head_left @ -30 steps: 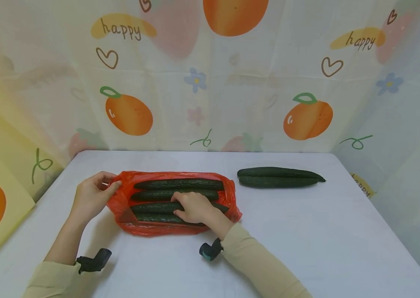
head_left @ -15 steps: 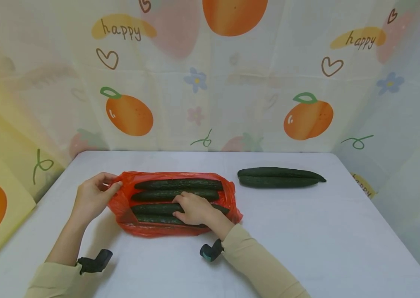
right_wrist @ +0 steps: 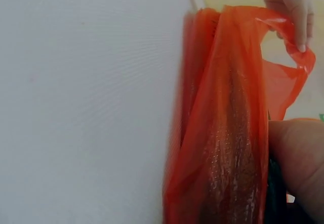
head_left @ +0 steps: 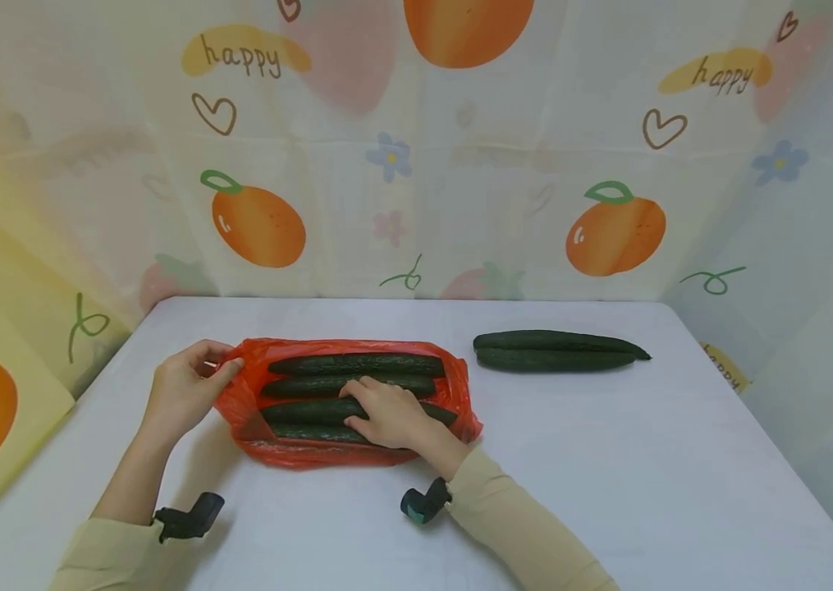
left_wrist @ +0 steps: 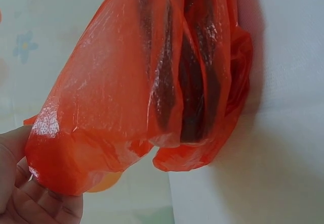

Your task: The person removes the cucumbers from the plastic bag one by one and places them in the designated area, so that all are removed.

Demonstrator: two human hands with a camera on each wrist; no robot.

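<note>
A red plastic bag (head_left: pixel 298 454) lies spread on the table with several dark green cucumbers side by side in its opening. At the bag's left end, my left hand (head_left: pixel 183 390) pinches the edge and holds it up; the left wrist view shows the film (left_wrist: pixel 96 107) stretched from the fingers (left_wrist: pixel 35 201). My right hand (head_left: pixel 390 414) reaches into the bag from the right and grips a cucumber (head_left: pixel 305 412) in the nearer pair, fingers over its far side and thumb nearer me. The farthest cucumber (head_left: pixel 357 364) lies along the bag's back side.
Two more cucumbers (head_left: pixel 552 351) lie together on the white table (head_left: pixel 608 476), right of the bag. A fruit-print curtain (head_left: pixel 460 189) hangs behind the table and along both sides. Each wrist wears a small black camera (head_left: pixel 190 517).
</note>
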